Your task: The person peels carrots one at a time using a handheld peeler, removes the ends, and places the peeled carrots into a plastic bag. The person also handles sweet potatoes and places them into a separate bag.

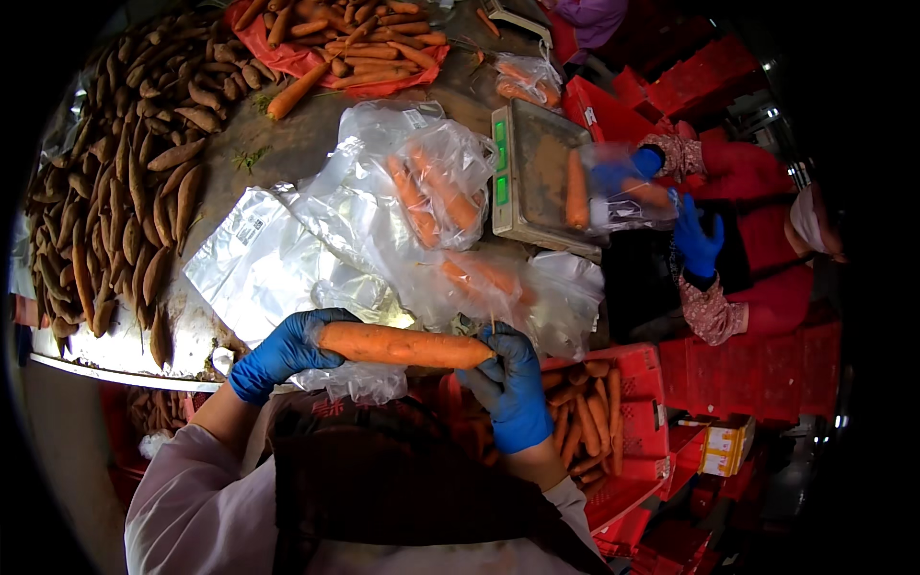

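Note:
A large carrot [410, 345] lies level across my front, above the table's near edge. My left hand [291, 352], in a blue glove, grips its thick end. At the tapered tip, the gloved fingers of my right hand [512, 384] close around the end. Beyond the carrot, clear plastic bags [287, 244] are spread over the table. One bagged bunch of carrots [438, 187] rests on them, and another carrot bag [485, 280] lies closer to me.
Sweet potatoes [129, 208] heap at the left; loose carrots [381, 54] lie on red plastic at the back. A weighing scale [539, 162] bears one carrot. Beside it, a co-worker's blue-gloved hands [697, 237] handle a carrot bag. A red crate [640, 424] of carrots stands at my right.

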`<control>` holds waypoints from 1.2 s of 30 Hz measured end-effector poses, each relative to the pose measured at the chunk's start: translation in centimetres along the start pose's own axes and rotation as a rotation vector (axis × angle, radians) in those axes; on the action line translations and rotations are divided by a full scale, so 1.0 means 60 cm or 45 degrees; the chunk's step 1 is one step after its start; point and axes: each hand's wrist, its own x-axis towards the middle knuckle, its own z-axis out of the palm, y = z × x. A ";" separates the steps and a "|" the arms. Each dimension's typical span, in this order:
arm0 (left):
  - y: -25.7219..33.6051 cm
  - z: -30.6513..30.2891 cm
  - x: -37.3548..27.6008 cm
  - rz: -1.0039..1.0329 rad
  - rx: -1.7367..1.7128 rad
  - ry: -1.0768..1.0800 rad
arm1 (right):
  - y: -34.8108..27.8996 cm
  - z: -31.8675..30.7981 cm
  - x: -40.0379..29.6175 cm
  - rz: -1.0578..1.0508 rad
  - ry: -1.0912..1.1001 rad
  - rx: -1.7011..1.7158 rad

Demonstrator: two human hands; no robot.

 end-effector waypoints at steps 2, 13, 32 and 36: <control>-0.006 0.002 0.003 -0.016 -0.059 -0.008 | 0.001 0.010 -0.001 -0.090 0.074 -0.069; -0.056 0.019 0.004 -0.229 -0.378 -0.140 | -0.001 0.022 0.013 -0.446 0.088 0.065; -0.028 0.058 0.058 -0.146 -0.025 -0.600 | 0.020 -0.010 0.036 -0.479 0.180 0.266; -0.033 0.041 0.045 -0.227 -0.311 -0.458 | 0.023 -0.106 0.050 -0.214 -0.006 -0.761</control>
